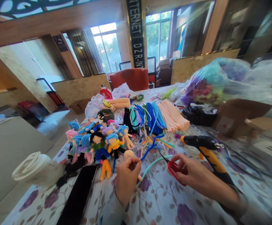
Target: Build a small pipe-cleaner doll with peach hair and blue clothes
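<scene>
My left hand [128, 178] is closed in a pinch, with a bent blue pipe cleaner [152, 146] rising from the fingertips. A small pale doll piece [128, 153] with a round head shows just behind those fingers, partly hidden by them. To the right, my right hand [192, 172] is closed around small red-handled scissors [174, 172], their dark blades pointing up and left. Between the hands, a mint-green pipe cleaner [150, 167] curves across the flowered tablecloth. Several finished pipe-cleaner dolls [113, 143] lie heaped beyond my left hand.
Bundles of blue pipe cleaners [153, 117] and peach ones [173, 117] lie farther back. A black-and-orange glue gun [204, 145] rests by my right forearm. A phone [78, 193] and a lidded white cup [37, 168] are at left; filled plastic bags [215, 79] are at right.
</scene>
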`<action>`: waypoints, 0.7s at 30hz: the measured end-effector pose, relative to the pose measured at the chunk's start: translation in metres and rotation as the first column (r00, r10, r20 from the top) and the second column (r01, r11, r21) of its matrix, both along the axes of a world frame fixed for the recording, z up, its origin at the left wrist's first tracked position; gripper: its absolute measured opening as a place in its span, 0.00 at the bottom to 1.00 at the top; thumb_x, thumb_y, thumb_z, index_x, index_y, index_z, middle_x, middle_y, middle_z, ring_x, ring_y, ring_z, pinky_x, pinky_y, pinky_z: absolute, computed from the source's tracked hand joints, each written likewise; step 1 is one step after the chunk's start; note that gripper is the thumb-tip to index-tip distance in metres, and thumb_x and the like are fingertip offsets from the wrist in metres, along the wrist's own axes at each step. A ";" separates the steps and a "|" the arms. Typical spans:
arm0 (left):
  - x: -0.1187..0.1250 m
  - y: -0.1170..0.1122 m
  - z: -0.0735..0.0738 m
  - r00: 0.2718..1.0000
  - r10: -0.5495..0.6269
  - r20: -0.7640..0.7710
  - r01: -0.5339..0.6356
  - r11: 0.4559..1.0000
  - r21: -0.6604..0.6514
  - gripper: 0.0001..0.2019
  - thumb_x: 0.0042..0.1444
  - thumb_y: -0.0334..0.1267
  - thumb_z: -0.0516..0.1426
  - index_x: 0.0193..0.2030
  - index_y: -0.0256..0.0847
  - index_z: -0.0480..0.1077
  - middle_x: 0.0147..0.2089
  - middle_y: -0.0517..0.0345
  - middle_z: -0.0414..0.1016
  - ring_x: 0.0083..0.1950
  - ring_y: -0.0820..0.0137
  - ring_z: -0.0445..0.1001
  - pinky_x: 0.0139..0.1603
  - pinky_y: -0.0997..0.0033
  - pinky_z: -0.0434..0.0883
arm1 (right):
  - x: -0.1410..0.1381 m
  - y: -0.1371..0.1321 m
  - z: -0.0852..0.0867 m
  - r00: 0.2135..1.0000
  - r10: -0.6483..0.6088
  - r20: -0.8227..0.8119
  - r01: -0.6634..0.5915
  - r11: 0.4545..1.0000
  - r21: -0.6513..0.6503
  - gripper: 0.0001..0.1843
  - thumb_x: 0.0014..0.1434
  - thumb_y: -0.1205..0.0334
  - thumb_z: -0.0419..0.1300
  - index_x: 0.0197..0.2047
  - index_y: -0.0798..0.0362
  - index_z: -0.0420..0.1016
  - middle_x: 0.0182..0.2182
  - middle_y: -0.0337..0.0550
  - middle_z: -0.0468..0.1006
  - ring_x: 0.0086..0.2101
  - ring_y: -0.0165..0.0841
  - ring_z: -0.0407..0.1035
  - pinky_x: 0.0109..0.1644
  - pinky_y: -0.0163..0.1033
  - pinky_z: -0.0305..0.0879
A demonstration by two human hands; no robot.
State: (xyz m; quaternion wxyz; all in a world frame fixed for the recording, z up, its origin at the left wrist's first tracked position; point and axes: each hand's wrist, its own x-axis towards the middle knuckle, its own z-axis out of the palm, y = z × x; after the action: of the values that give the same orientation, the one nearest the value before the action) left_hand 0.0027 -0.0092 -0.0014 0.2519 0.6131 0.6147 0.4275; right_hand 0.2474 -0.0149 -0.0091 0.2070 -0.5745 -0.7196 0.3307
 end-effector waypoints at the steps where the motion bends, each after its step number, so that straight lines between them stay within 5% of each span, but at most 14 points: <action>1: 0.000 0.000 0.000 1.000 -0.003 0.023 0.003 1.000 -0.024 0.06 0.52 0.38 0.57 0.27 0.41 0.74 0.25 0.61 0.74 0.26 0.69 0.71 0.29 0.70 0.66 | 0.000 -0.003 0.002 0.988 0.024 -0.153 -0.040 0.994 -0.100 0.20 0.52 0.63 0.53 0.50 0.51 0.65 0.30 0.37 0.74 0.25 0.29 0.68 0.26 0.33 0.59; 4: 0.001 -0.002 0.000 0.997 -0.009 0.082 0.015 0.997 -0.071 0.07 0.51 0.39 0.58 0.27 0.40 0.74 0.25 0.60 0.75 0.26 0.69 0.73 0.29 0.71 0.67 | -0.004 -0.011 0.003 0.836 0.010 -0.549 -0.224 0.919 -0.324 0.34 0.47 0.64 0.55 0.60 0.53 0.59 0.31 0.36 0.71 0.25 0.26 0.65 0.26 0.31 0.59; 6: 0.002 -0.002 0.000 0.994 -0.013 0.113 0.023 0.996 -0.090 0.07 0.50 0.39 0.58 0.26 0.40 0.74 0.25 0.59 0.75 0.27 0.68 0.74 0.29 0.72 0.68 | -0.011 -0.015 0.004 0.788 0.012 -0.616 -0.311 0.871 -0.381 0.32 0.48 0.62 0.57 0.58 0.54 0.62 0.28 0.34 0.68 0.26 0.26 0.62 0.27 0.30 0.57; 10: 0.004 -0.002 0.000 0.984 -0.036 0.172 0.060 0.989 -0.135 0.08 0.51 0.41 0.59 0.28 0.39 0.74 0.23 0.61 0.74 0.22 0.70 0.73 0.25 0.72 0.68 | -0.031 -0.017 0.009 0.819 0.047 -0.572 -0.354 0.825 -0.440 0.21 0.54 0.50 0.61 0.46 0.55 0.68 0.27 0.34 0.67 0.23 0.23 0.59 0.26 0.30 0.57; 14: 0.005 -0.004 0.001 0.978 -0.042 0.204 0.076 0.984 -0.160 0.07 0.50 0.41 0.60 0.28 0.40 0.74 0.22 0.61 0.73 0.21 0.70 0.72 0.24 0.72 0.68 | -0.043 -0.011 0.012 0.838 0.117 -0.533 -0.374 0.835 -0.404 0.29 0.55 0.35 0.58 0.41 0.55 0.64 0.25 0.32 0.64 0.20 0.22 0.57 0.20 0.28 0.51; 21: 0.006 -0.005 0.001 0.979 -0.055 0.195 0.087 0.983 -0.162 0.05 0.48 0.38 0.61 0.28 0.42 0.70 0.24 0.63 0.73 0.25 0.70 0.72 0.28 0.71 0.68 | -0.044 -0.001 0.005 0.836 0.219 -0.503 -0.413 0.854 -0.315 0.27 0.57 0.36 0.57 0.41 0.54 0.65 0.25 0.32 0.62 0.22 0.22 0.55 0.22 0.28 0.53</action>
State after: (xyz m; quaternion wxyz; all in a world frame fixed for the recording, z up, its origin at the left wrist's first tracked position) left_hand 0.0082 -0.0143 -0.0008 0.3759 0.5673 0.5998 0.4208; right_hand 0.2038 -0.0156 -0.0044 0.1829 -0.3824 -0.6524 0.6282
